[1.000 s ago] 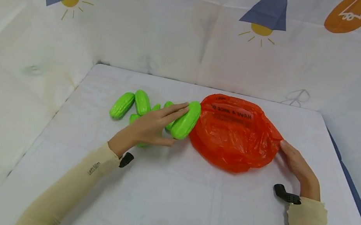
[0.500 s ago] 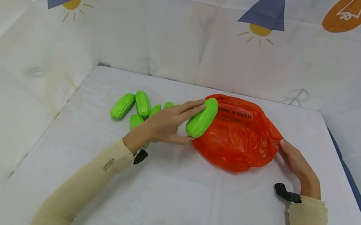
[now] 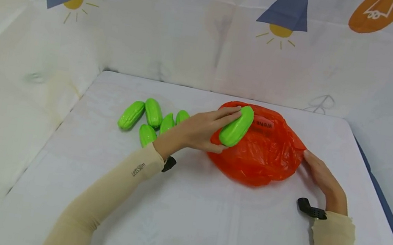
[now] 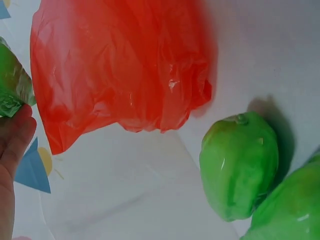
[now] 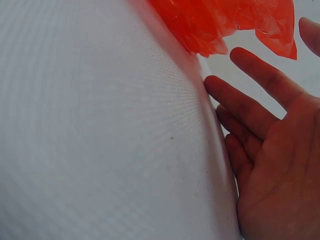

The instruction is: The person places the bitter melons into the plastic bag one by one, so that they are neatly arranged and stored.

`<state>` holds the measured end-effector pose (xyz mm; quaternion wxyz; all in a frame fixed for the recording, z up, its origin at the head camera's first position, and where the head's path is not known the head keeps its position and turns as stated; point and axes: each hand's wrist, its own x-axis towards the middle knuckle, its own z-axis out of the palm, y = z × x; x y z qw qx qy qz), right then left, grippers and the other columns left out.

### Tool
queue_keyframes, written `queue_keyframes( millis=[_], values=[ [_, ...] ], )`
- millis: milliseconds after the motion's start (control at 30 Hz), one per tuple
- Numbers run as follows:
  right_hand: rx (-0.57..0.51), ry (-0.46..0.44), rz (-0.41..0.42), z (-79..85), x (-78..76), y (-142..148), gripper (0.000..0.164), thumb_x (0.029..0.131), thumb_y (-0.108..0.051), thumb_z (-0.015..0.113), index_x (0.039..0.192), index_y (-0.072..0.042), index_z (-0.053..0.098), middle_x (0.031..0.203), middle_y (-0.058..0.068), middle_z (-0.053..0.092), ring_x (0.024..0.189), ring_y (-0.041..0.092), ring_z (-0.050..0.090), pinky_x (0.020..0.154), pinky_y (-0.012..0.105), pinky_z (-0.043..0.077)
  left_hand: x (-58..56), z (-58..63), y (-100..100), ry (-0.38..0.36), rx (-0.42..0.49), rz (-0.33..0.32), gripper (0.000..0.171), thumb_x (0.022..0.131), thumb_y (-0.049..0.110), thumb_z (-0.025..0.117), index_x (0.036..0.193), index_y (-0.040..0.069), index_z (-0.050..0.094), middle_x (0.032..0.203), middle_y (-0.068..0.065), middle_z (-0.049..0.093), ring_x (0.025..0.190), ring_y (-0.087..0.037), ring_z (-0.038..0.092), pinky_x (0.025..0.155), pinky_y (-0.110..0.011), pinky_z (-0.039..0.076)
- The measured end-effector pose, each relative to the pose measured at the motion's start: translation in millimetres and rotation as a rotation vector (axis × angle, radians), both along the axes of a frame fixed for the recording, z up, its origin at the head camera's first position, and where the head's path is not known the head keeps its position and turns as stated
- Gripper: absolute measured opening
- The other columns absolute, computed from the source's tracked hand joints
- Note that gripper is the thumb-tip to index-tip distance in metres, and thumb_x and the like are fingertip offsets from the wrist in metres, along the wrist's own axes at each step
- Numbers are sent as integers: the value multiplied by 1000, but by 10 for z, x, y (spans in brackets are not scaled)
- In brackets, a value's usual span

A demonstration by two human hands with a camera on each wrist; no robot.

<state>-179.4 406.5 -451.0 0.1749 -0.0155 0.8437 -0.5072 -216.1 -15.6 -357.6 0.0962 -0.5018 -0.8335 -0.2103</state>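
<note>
My left hand (image 3: 201, 129) holds a shiny green oblong fruit (image 3: 237, 127) between fingers and thumb, in front of the left part of a red plastic bag (image 3: 264, 154). In the left wrist view, only part of this green fruit shows at the left edge, by the fingertips (image 4: 22, 117). The bag lies crumpled on the table with dark printing, partly hidden by the fruit. At the bag's right edge is my right hand (image 3: 323, 177), its fingertips right at the plastic. The right wrist view shows the right hand's fingers (image 5: 245, 105) relaxed and spread, below the bag's edge.
Several more green fruits (image 3: 131, 115) lie in a loose group at the left back of the white table (image 3: 203, 226); my left forearm passes in front of some. A white printed sheet (image 3: 178, 42) hangs behind the table.
My left hand has moved right and slightly up with the green fruit, from the bag's left edge to in front of the bag. The right hand stays at the bag's right edge.
</note>
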Motion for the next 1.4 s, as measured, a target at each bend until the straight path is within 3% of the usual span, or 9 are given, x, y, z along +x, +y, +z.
queue_keyframes(
  millis=[133, 233, 433, 500, 767, 1000, 1100, 1267, 1400],
  values=[
    [16, 19, 10, 11, -3, 6, 62, 105, -50, 27, 157, -18, 21, 156, -7, 31, 132, -1, 30, 120, 37, 27, -20, -12, 90, -8, -57, 8, 83, 84, 35, 70, 152, 4, 34, 157, -10, 34, 124, -20, 55, 97, -28, 52],
    [25, 29, 14, 13, -4, 11, 61, 105, -49, 27, 157, -19, 22, 155, -8, 32, 132, -2, 30, 115, 24, 32, -35, 27, 185, -5, -100, 18, 81, 86, 36, 68, 152, 4, 34, 157, -10, 33, 122, -19, 56, 94, -27, 53],
    [12, 13, -4, 17, -18, 0, 64, 104, -52, 27, 158, -18, 20, 163, 5, 21, 146, 24, 19, 119, 60, 14, -94, 187, 435, -8, -231, 35, 81, 88, 37, 64, 153, 4, 29, 159, -10, 30, 135, -20, 46, 104, -27, 47],
    [-2, 3, -12, 14, -20, 1, 65, 104, -52, 28, 158, -17, 19, 163, 7, 19, 148, 27, 16, 117, 65, 10, -121, 225, 522, -6, -298, 44, 82, 90, 39, 62, 154, 5, 26, 160, -10, 27, 135, -20, 45, 107, -26, 45],
    [-27, -5, -16, 10, -22, -6, 66, 104, -51, 28, 157, -13, 19, 162, 4, 21, 146, 22, 18, 118, 64, 6, -232, 215, 762, 5, -531, 99, 81, 90, 46, 61, 153, 9, 26, 154, -6, 33, 116, -15, 56, 100, -24, 49],
    [-25, -29, -20, 12, -17, -26, 70, 103, -53, 29, 158, -11, 14, 165, 13, 9, 150, 34, 6, 118, 65, 4, -298, 70, 864, -108, -578, 89, 75, 88, 43, 66, 148, 13, 31, 138, -2, 40, 98, -12, 53, 88, -22, 52],
    [-27, -41, -27, 5, -22, -26, 71, 103, -54, 29, 158, -12, 13, 165, 14, 6, 150, 35, 3, 117, 66, 3, -281, 31, 887, -135, -591, 67, 76, 88, 43, 66, 148, 14, 30, 137, -1, 41, 100, -12, 53, 90, -23, 51],
    [-22, -39, -33, 12, -25, -27, 71, 103, -54, 29, 158, -12, 13, 164, 14, 7, 150, 36, 4, 117, 66, 3, -236, -26, 910, -145, -616, 52, 80, 88, 44, 66, 151, 13, 28, 143, -1, 39, 108, -13, 51, 95, -24, 50],
    [-17, -46, -37, 16, -24, -24, 72, 103, -53, 30, 158, -10, 12, 164, 16, 6, 149, 37, 4, 117, 66, 4, -223, -89, 939, -121, -655, 101, 78, 89, 44, 66, 150, 12, 30, 138, 0, 42, 106, -11, 52, 93, -23, 50]
  ],
)
